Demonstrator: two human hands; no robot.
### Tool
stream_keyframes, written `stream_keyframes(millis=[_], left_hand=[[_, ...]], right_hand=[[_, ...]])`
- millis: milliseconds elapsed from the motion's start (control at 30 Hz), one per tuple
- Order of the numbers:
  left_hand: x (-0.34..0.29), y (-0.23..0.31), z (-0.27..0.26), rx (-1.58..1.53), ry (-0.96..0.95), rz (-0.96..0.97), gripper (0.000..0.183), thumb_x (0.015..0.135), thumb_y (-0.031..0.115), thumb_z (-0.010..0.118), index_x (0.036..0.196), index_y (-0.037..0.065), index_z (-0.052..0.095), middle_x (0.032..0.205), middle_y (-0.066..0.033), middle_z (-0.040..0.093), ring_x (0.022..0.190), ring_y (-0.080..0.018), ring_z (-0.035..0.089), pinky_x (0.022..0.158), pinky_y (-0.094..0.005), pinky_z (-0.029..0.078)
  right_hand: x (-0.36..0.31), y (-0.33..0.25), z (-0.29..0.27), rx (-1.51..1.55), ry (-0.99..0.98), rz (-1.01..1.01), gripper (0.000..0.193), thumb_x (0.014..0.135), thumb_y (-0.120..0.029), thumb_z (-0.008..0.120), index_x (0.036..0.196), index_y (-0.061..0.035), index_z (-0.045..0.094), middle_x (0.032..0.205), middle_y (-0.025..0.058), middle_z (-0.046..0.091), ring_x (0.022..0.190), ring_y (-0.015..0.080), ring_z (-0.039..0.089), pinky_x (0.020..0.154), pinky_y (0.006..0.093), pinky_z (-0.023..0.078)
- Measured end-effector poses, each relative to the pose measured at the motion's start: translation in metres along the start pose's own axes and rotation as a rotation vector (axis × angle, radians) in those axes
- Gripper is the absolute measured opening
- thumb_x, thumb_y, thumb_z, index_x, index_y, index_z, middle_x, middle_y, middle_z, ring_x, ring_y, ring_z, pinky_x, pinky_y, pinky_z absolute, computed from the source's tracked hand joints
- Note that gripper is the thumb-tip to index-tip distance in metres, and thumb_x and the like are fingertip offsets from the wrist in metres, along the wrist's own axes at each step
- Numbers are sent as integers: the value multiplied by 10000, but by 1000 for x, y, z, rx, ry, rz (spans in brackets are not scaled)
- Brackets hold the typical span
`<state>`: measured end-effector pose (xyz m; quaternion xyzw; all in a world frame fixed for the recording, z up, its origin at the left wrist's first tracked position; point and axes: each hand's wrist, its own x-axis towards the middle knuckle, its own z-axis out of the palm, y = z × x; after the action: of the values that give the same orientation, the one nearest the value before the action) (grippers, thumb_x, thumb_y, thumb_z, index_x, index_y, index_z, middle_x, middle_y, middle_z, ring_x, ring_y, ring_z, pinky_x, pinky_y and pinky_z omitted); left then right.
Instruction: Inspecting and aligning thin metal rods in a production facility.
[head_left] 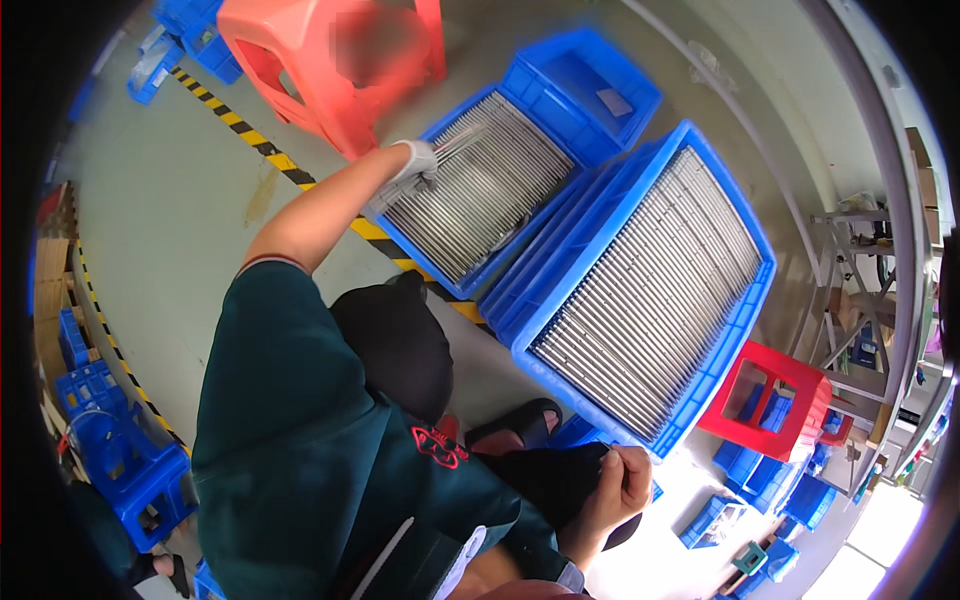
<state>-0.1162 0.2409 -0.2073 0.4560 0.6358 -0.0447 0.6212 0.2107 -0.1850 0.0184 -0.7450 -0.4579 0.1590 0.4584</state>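
My left hand [412, 168], in a grey-white glove, reaches out to the near corner of a shallow blue crate [452, 282] lined with thin metal rods [480, 190]. It grips a small bundle of rods [462, 140] that sticks out over the crate. My right hand [622, 482] is bare and curled into a fist, resting low by my black-trousered leg [560, 480]; I see nothing clearly in it. A larger blue crate [745, 300], filled with rows of metal rods [650, 290], stands to the right on stacked blue crates.
An orange plastic stool [340, 70] stands beyond the smaller crate, a red stool [770, 400] right of the large one. An empty blue bin [590, 80] sits behind. Yellow-black floor tape [250, 135] crosses the concrete. More blue bins [120, 470] stand at the left.
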Motion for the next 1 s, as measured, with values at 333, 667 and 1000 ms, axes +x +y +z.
stream_keyframes(millis=[333, 667, 1000], left_hand=[[-146, -10, 6, -1274, -529, 843, 468, 994, 56, 567, 1455, 41, 483, 1426, -268, 581, 1316, -511, 567, 1137, -657, 445], [-295, 29, 89, -964, -780, 879, 419, 981, 28, 621, 1395, 58, 561, 1310, -222, 647, 1250, -473, 627, 1070, -655, 515], [-346, -58, 241, -726, -1117, 263, 433, 963, 49, 699, 1362, 34, 530, 1214, -224, 668, 1173, -454, 681, 1019, -654, 549]], right_hand=[[-15, 6, -1, 107, 51, -116, 42, 880, 32, 739, 878, 7, 706, 760, 40, 653, 683, 107, 567, 645, 254, 449], [7, -41, -8, 531, -13, -129, 79, 960, -41, 676, 910, 20, 684, 883, 105, 709, 795, 153, 630, 767, 304, 508], [49, -49, 45, 793, -457, -58, 135, 999, -96, 679, 1043, 19, 732, 1153, 150, 761, 1056, 190, 690, 957, 325, 530]])
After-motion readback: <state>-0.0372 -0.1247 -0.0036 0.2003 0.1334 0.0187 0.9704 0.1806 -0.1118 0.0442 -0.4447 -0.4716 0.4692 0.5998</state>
